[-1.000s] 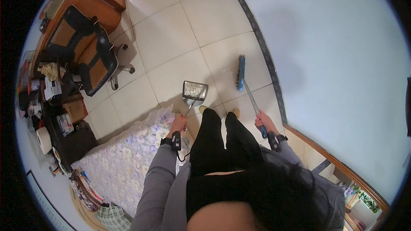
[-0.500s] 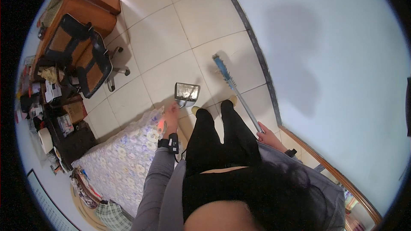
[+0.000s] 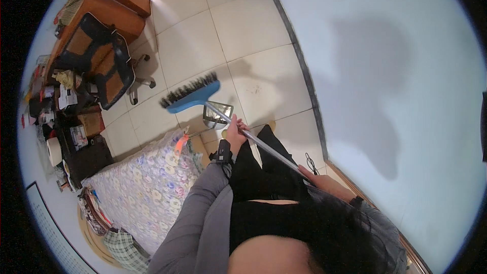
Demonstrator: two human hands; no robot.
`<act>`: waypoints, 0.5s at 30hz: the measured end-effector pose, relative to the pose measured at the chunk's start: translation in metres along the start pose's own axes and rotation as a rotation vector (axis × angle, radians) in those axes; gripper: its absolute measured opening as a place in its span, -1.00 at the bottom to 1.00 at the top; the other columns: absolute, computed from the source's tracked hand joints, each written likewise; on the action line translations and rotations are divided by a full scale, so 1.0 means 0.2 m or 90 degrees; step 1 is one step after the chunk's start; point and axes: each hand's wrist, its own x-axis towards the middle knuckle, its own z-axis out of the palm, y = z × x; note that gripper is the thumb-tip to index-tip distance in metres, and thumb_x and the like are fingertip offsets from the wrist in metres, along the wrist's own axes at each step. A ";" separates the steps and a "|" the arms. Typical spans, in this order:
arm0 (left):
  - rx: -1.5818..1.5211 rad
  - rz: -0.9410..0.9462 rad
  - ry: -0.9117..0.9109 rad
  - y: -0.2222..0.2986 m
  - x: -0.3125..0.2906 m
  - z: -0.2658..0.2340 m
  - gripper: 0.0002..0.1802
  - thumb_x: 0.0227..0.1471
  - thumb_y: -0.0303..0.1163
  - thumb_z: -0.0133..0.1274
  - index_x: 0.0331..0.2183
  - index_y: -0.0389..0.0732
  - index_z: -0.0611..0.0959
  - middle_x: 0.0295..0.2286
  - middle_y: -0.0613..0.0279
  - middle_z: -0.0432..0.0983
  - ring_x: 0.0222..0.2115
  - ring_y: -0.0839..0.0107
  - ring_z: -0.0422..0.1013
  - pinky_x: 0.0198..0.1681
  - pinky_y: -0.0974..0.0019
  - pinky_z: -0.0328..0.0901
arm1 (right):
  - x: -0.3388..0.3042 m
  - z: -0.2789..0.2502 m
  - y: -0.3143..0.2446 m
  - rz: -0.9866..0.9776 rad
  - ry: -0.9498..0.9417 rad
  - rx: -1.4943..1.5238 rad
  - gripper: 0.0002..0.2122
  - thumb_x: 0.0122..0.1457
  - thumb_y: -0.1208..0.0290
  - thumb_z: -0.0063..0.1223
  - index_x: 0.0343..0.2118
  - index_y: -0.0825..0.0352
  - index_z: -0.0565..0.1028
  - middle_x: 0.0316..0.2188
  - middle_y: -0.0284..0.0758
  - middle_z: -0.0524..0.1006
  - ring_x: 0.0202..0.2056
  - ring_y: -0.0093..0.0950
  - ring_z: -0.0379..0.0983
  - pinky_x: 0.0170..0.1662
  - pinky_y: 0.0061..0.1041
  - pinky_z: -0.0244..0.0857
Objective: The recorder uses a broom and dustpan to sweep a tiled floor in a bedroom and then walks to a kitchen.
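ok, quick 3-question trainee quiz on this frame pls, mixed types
1. True or false: the broom head is blue with dark bristles.
2. Which hand holds the dustpan? A) left hand B) right hand
3. Fill in: the office chair stands at a wooden ____.

Key: 1 true; 2 A; 3 desk. The right hand grips the broom's metal handle, which crosses over the dustpan.
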 end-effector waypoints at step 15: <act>-0.104 0.020 -0.427 0.43 -0.48 0.58 -0.70 0.03 -0.30 -0.18 -0.69 -0.12 0.27 -0.85 0.48 -0.05 -0.86 0.64 -0.08 -0.79 0.55 -0.08 | 0.17 -0.08 -0.25 -0.080 -0.205 0.526 -0.49 0.14 0.31 -0.23 0.11 0.11 -0.12 -0.68 -0.48 0.22 -0.71 -0.65 0.17 -0.68 -0.64 0.13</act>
